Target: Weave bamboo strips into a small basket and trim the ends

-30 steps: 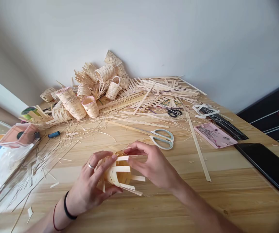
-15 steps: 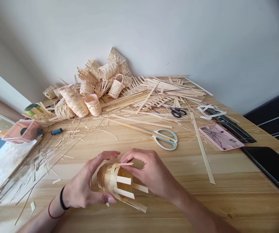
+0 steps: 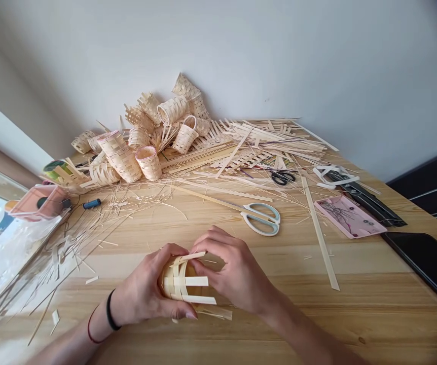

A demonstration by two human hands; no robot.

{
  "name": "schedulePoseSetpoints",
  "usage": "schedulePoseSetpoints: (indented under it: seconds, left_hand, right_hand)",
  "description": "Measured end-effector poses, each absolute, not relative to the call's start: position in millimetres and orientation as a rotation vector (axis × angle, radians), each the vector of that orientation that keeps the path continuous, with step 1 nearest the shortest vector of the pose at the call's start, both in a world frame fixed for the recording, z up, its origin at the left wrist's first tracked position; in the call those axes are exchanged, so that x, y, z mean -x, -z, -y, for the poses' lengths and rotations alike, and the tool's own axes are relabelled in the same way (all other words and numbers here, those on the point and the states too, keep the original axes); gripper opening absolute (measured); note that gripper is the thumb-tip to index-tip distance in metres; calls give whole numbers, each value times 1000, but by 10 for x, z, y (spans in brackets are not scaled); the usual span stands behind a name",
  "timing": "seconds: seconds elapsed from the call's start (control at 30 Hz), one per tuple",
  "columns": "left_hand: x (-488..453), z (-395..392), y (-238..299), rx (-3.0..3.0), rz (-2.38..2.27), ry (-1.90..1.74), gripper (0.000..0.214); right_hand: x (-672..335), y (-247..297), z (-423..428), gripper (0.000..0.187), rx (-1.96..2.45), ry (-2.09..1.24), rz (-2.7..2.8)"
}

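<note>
Between the two hands, over a wooden table point(image 3: 310, 317): one part-woven basket point(image 3: 175, 285), on its side, open end facing right.

Left hand point(image 3: 144, 284) cups the basket's closed end, fingers on the far side, thumb along the near side; right hand point(image 3: 233, 268) pinches at the far part of the rim, by a projecting strip end point(image 3: 195, 256). Base of basket hidden by the left palm; right fingertips partly concealed, their exact hold unclear. Whether basket touches table cannot be told. Pale-handled scissors point(image 3: 261, 219) lie beyond the right hand, blades hard to make out. Both forearms run off the lower edge.
</note>
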State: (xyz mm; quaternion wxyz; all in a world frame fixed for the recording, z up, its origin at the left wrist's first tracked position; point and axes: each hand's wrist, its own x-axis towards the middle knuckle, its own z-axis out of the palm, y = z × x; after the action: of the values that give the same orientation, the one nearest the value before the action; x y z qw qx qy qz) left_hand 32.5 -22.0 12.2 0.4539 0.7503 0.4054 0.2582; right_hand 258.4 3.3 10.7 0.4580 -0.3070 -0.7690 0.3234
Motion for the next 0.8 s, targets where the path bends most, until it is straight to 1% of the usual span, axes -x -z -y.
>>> schedulePoseSetpoints:
  seconds: [0.23, 0.47, 0.67, 0.8]
  left_hand:
    - [-335, 223, -91, -1969, -988, -678, 78]
    - [-339, 252, -83, -2098, -956, -797, 83]
    - [-331, 229, -104, -2097, -966, -765, 84]
    - [-333, 220, -97, -2115, -955, -745, 82]
  right_hand:
    - [-2582, -143, -11, 13, 879, -864, 1896]
    - [-2575, -181, 3, 12, 953, -968, 1853]
    - [-2516, -126, 39, 14, 929, -907, 1821]
    - [-2491, -106, 55, 17, 949, -1011, 1768]
